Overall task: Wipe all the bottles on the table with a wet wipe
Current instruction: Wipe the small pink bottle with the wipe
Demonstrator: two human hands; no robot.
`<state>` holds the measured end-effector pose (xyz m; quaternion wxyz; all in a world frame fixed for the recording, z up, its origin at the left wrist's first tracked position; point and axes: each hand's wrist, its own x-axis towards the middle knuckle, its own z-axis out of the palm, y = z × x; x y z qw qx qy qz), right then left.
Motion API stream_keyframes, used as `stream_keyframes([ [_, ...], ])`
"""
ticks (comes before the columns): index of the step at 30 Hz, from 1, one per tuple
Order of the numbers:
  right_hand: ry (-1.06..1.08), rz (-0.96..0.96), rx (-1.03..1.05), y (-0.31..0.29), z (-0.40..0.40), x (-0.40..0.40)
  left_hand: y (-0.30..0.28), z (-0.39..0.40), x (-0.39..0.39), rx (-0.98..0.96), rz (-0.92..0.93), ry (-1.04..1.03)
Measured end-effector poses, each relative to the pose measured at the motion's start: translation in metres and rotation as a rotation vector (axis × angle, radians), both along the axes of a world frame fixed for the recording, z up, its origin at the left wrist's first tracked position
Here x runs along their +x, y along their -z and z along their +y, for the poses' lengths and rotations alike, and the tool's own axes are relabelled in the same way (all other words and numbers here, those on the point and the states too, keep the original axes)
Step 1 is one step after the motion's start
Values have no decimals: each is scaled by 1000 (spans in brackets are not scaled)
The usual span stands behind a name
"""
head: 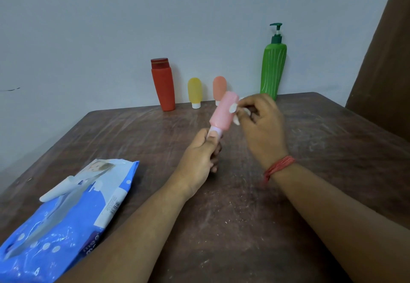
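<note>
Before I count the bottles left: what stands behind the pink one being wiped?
An orange bottle stands behind the pink bottle, near the wall. The pink bottle covers most of its lower end, so its cap is barely visible.

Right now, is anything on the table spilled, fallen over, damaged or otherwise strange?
Nothing is spilled or fallen. The red bottle, yellow bottle, orange bottle and green pump bottle stand upright along the wall. Only the wet wipe pack stands out: its flap is lifted open, and the wooden table looks scuffed.
</note>
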<state>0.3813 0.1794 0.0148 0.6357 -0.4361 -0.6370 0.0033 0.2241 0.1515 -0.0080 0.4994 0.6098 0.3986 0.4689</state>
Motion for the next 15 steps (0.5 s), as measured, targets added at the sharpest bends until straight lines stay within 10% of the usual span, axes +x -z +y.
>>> stream_keyframes([
  [7, -388, 697, -306, -2, -4, -2, 2, -1, 1, -3, 144, 23],
  [15, -558, 496, -489, 10, -12, -22, 6, 1, 5, -5, -71, -99],
])
